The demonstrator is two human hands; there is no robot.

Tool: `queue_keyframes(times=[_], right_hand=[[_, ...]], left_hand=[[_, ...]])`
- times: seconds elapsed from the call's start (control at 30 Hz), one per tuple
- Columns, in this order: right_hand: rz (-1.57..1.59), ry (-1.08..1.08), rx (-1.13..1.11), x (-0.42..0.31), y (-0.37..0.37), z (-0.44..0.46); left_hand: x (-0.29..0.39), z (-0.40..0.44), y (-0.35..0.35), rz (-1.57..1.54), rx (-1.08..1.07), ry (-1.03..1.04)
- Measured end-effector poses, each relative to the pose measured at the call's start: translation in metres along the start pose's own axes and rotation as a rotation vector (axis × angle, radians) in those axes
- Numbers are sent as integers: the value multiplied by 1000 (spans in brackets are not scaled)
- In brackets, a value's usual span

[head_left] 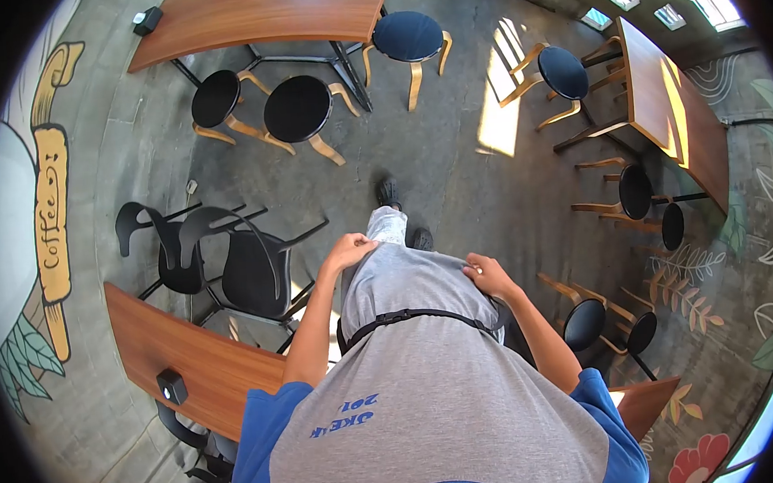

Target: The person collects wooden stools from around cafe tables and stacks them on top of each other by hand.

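Note:
My left hand [348, 251] pinches the lower edge of the grey T-shirt [449, 388] with blue sleeves. On the other side my right hand [490, 277] grips the same hem, fingers closed and a ring showing. Between both hands the cloth is spread out in front of me. A black strap with a buckle [400, 316] runs around my waist over the shirt. Below the hem a light trouser leg [388, 226] and two dark shoes [387, 191] show on the floor. The fingertips are partly hidden in the cloth.
Wooden tables stand at the far left [258, 17], right [661, 101] and near left [191, 369]. Black round stools [298, 109] are beside tables, and black chairs [251, 272] stand left of me. Sunlight falls on the concrete floor [451, 140]. Painted walls [53, 218] flank the room.

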State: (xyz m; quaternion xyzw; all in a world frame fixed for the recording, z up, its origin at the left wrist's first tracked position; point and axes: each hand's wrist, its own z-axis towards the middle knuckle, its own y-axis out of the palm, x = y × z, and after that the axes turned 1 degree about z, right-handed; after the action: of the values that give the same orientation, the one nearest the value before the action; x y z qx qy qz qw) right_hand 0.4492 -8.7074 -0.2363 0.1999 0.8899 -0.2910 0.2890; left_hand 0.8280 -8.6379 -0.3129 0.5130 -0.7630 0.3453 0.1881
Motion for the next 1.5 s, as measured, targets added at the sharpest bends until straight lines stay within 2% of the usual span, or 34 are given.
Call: queue_keyframes(times=[0.1,0.13,0.2,0.23,0.33,0.37,0.47,0.53,0.63,0.77,0.8,0.83,0.87,0.93,0.97,1.07,1.17,1.3,1.4,1.5], right_hand=[[238,169,495,8,-2,40],[545,250,502,33,-3,63],[813,398,312,15,-37,77],[800,407,282,26,-42,89],[255,310,341,19,-50,127],[21,339,389,12,-54,140],[-251,340,391,-51,-64,179],[-387,268,346,-80,-66,205],[-393,227,321,-90,-73,226],[-152,225,342,-77,-97,239],[-68,210,362,-68,-106,243],[159,250,259,-57,-114,255],[111,252,269,-45,-123,265],[19,255,290,-58,-153,274],[-61,149,338,-61,-165,284],[133,-82,488,-111,-225,307],[210,-206,508,-172,-298,333],[227,-326,490,-220,-373,377],[213,-364,445,-240,-412,423],[163,-332,394,-229,-427,486]], left_hand=[[20,39,-27,71,-81,34],[28,48,-36,88,-139,20],[50,65,-57,122,-251,-4],[57,76,-65,155,-198,20],[67,96,-86,251,-36,87],[70,104,-90,257,91,103],[88,121,-109,307,323,-36],[82,142,-124,360,453,-1],[85,175,-143,450,552,46],[104,205,-133,498,439,71],[112,211,-132,514,301,81],[120,217,-131,530,162,89],[129,224,-130,544,24,98],[159,237,-130,513,-89,109],[178,243,-130,498,-146,112],[250,273,-128,120,78,268],[340,301,-132,-187,231,407],[428,342,-140,-466,326,460],[449,383,-142,-554,371,395],[444,422,-143,-678,354,174]])
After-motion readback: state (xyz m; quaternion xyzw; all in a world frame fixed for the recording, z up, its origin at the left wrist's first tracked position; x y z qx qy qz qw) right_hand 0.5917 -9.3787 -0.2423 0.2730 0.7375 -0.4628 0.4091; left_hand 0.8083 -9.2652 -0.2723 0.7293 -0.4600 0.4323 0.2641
